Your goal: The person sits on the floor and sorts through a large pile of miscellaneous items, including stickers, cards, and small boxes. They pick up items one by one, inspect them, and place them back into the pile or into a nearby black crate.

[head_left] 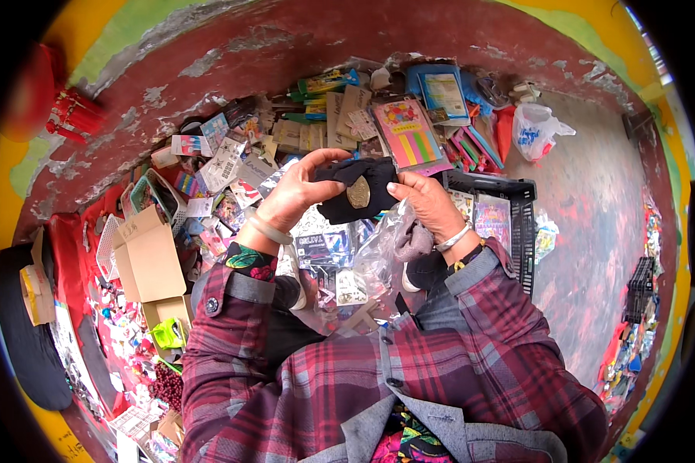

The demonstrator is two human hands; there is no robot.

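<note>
A piece of black folded fabric [377, 176] with a gold, glittery-looking oval patch [358, 194] is stretched between my two hands at chest height. My left hand [289, 194] pinches its left side, thumb on top near the patch. On the other side, my right hand [434, 207] grips the right edge between thumb and fingers. A crumpled clear plastic bag [374, 251] and a greyish-mauve bundle of fabric [415, 241] hang below the right hand, against its palm; whether the fingers hold them is hidden.
Packaged goods, including a pink packet with coloured strips [407, 131], lie heaped by the wall. A black plastic crate [523, 231] stands at right, a white plastic bag [539, 131] beyond it. An opened cardboard box [148, 255] and a plastic basket [158, 193] are at left.
</note>
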